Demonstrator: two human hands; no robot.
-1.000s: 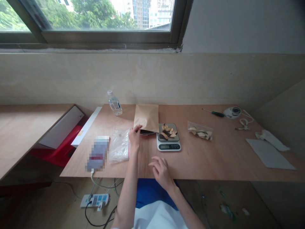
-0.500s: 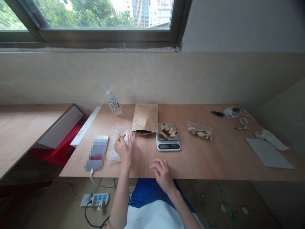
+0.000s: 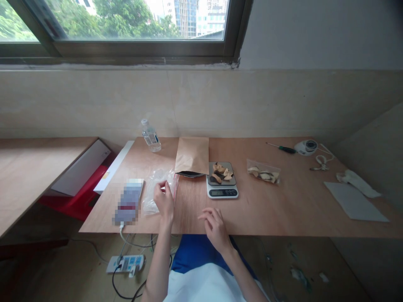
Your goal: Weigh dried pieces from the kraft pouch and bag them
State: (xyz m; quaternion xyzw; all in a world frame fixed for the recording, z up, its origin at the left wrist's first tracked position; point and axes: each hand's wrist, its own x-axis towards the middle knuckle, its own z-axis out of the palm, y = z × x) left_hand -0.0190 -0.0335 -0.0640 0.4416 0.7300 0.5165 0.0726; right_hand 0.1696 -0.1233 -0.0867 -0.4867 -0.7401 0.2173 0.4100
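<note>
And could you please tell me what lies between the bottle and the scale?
In the head view, the brown bag lies between the bottle and the scale.

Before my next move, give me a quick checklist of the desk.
1. Tan pieces on the scale's plate: ok.
2. Scale display readable: cannot tell, digits too small.
3. Brown paper bag mouth open: ok, gapping at its near edge.
4. Left hand gripping the clear plastic beneath: cannot tell.
5. Right hand free: ok, nothing visible in it.
</note>
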